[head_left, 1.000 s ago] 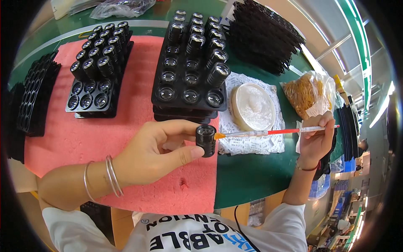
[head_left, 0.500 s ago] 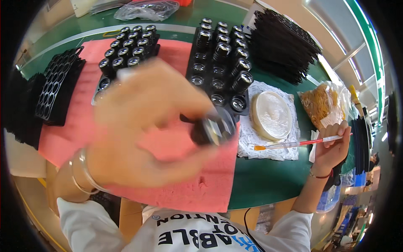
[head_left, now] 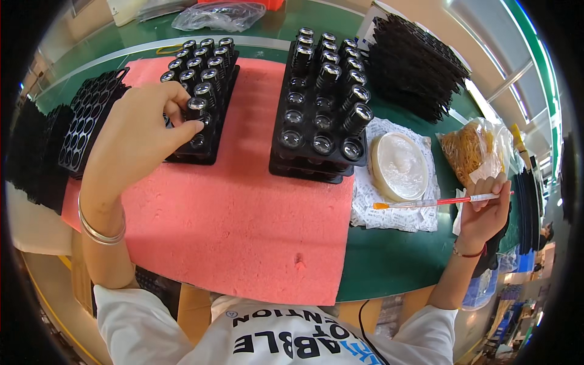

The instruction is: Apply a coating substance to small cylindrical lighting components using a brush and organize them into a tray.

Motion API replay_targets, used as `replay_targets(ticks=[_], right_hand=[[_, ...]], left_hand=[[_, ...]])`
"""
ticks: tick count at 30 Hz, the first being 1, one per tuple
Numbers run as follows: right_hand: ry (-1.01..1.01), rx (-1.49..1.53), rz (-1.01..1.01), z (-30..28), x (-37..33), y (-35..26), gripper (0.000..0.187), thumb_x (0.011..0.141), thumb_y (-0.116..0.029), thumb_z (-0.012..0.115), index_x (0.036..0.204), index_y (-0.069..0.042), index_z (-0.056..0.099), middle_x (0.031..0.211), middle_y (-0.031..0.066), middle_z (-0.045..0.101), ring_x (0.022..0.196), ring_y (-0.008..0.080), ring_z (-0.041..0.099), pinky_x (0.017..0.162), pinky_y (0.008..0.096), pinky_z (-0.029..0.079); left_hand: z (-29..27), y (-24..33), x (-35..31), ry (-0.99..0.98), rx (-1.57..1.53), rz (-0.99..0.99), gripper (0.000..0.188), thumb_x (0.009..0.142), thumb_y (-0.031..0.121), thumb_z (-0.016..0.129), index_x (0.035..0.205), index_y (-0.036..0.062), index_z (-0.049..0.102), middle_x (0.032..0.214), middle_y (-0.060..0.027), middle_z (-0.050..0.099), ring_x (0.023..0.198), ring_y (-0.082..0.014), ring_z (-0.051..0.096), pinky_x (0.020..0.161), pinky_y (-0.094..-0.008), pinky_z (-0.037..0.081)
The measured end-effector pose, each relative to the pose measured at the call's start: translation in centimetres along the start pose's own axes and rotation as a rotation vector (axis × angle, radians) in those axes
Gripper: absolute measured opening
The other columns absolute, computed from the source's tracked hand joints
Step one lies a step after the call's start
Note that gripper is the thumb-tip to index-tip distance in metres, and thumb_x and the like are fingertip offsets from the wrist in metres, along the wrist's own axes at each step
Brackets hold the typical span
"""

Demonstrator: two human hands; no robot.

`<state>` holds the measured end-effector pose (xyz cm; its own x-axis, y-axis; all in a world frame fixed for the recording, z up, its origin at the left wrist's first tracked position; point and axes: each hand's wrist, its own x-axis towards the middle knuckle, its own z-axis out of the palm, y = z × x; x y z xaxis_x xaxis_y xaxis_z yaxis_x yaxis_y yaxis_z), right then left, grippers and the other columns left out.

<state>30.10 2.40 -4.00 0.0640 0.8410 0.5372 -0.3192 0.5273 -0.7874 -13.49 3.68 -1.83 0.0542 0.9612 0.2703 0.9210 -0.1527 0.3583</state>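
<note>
At the front of the left black tray (head_left: 210,146), my left hand (head_left: 131,131) has its thumb and fingers closed around a black lens barrel (head_left: 196,104) with a shiny glass top. Several more such barrels stand upright in rows behind it in that tray. My right hand (head_left: 483,213) grips a thin paintbrush (head_left: 420,203) with a red-and-clear handle; its orange bristles point left. Below the bristles and round them lies a white printed cloth (head_left: 389,219), bearing a round pale dish (head_left: 399,167). The right black tray (head_left: 286,155) holds tall barrels at the back and right, with low glass-topped pieces in front.
A pink foam mat (head_left: 243,243) covers much of the green table (head_left: 383,261). Stacks of black trays stand at the left (head_left: 91,121) and back right (head_left: 417,67). A clear bag of yellowish-brown material (head_left: 474,149) lies right of the dish.
My left hand has moved away from me and left, from over the mat's middle with a barrel to the left tray. My right hand with the paintbrush has hardly moved.
</note>
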Motion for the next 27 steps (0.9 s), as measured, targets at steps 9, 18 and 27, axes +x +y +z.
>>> replay_targets(ticks=[9, 18, 27], right_hand=[[-0.012, 0.015, -0.045, -0.6, 0.1, -0.8, 0.028, 0.098, -0.025, 0.032, 0.076, -0.009, 0.038, 0.053, 0.0005, 0.036, 0.044, 0.0081, 0.030, 0.046, 0.0229, 0.028], [0.039, 0.022, -0.096, -0.6, 0.2, -1.5, 0.027, 0.098, -0.025, 0.034, 0.077, -0.009, 0.038, 0.055, 0.0011, 0.037, 0.048, 0.0088, 0.032, 0.049, 0.0235, 0.028], [0.229, -0.051, -0.140, -0.8, 0.2, -2.0, 0.030, 0.098, -0.027, 0.036, 0.076, -0.006, 0.041, 0.057, 0.0027, 0.038, 0.053, 0.0095, 0.037, 0.049, 0.0225, 0.032]], left_hand=[[1.1, -0.5, 0.5, 0.040, 0.013, -0.030, 0.032, 0.066, 0.016, 0.073, 0.087, -0.0031, 0.059, 0.062, -0.0115, 0.058, 0.055, -0.0233, 0.056, 0.055, -0.0308, 0.042], [1.1, -0.4, 0.8, 0.042, 0.016, 0.001, 0.028, 0.065, 0.016, 0.073, 0.080, -0.0033, 0.059, 0.058, -0.0107, 0.055, 0.052, -0.0214, 0.052, 0.053, -0.0299, 0.040], [0.1, 1.4, -0.4, 0.187, 0.042, 0.002, 0.026, 0.064, 0.018, 0.075, 0.074, 0.0001, 0.060, 0.053, -0.0046, 0.051, 0.046, -0.0136, 0.046, 0.047, -0.0272, 0.034]])
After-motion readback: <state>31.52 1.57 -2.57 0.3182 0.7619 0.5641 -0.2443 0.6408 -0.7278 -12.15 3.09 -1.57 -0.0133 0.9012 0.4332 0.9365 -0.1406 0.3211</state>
